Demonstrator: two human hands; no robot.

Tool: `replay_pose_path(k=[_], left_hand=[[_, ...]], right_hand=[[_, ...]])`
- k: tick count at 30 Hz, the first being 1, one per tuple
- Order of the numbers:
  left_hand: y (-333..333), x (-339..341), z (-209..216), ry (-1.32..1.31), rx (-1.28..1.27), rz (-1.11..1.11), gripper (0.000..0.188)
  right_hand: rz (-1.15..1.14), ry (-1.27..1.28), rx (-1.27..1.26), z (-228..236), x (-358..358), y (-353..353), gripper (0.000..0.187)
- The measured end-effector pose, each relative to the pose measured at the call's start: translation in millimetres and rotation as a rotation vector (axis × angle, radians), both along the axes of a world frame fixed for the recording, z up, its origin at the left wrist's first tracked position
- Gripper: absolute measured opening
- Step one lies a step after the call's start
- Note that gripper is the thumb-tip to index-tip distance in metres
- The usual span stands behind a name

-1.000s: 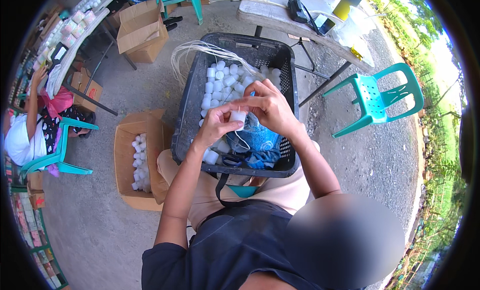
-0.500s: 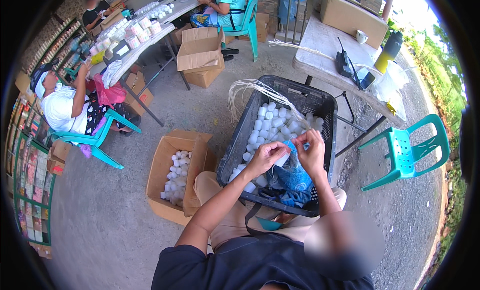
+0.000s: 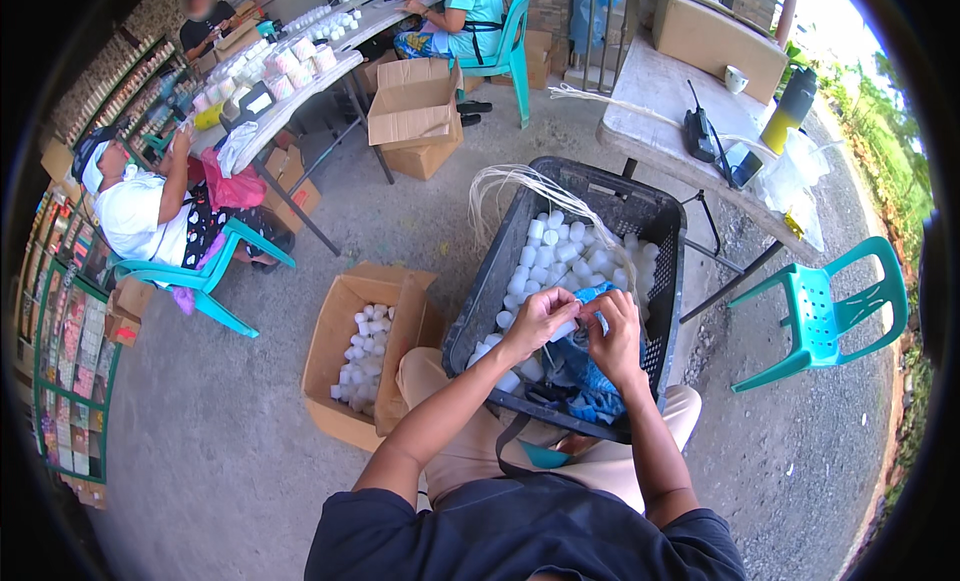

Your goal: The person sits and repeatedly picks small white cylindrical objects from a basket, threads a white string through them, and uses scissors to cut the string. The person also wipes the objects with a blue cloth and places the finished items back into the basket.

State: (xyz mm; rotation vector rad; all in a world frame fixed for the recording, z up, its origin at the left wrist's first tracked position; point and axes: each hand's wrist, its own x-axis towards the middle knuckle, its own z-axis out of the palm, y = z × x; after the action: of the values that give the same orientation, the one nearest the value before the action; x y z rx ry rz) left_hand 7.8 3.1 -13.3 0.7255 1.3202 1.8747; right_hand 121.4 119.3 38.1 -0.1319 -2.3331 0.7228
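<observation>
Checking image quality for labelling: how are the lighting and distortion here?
Head view: even daylight, hands and black crate sharp; upper right corner overexposed; fisheye bends the table edges, with a black rim around.

Open-air work yard on a bare concrete floor (image 3: 220, 431), lit by strong daylight.

A long white table (image 3: 300, 91) is set along the upper left, crowded with small containers, and teal plastic chairs (image 3: 200, 271) are drawn up to it — one more teal chair (image 3: 830, 311) is placed alone at the right. A second, grey table (image 3: 670, 101) is seen at the upper right, with a mug, a bottle and a handset laid on it. Open cardboard boxes (image 3: 415, 106) are scattered across the floor. Shelving (image 3: 70, 381) packed with goods is ranged along the left edge — grass (image 3: 890, 131) is visible beyond the yard at the far right.
</observation>
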Motion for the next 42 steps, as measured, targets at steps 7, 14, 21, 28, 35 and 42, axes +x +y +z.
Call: replay_pose_path(k=[7,14,21,28,35,42], left_hand=[[0.8,-3.2,-6.9,0.069,-0.021,0.034,0.006],[1.1,1.2,3.7,0.025,0.025,0.022,0.007],[-1.6,0.6,3.0,0.131,-0.018,-0.006,0.008],[6.4,7.4,4.2,0.384,-0.021,0.15,0.008],[4.4,11.5,9.1,0.433,0.011,0.232,0.008],[0.9,14.4,14.4,0.831,-0.02,0.368,0.007]], right_hand=[[-0.006,0.047,-0.16,-10.4,-0.7,0.8,0.012],[0.081,-0.027,-0.419,-14.7,1.9,6.4,0.006],[0.01,0.061,-0.601,-21.8,-0.6,0.2,0.009],[-0.104,0.082,-0.246,-17.9,0.1,-1.0,0.007],[-0.024,-0.026,-1.076,-41.1,-0.5,-11.1,0.01],[-0.039,-0.013,-1.025,-50.8,-1.5,-17.3,0.01]])
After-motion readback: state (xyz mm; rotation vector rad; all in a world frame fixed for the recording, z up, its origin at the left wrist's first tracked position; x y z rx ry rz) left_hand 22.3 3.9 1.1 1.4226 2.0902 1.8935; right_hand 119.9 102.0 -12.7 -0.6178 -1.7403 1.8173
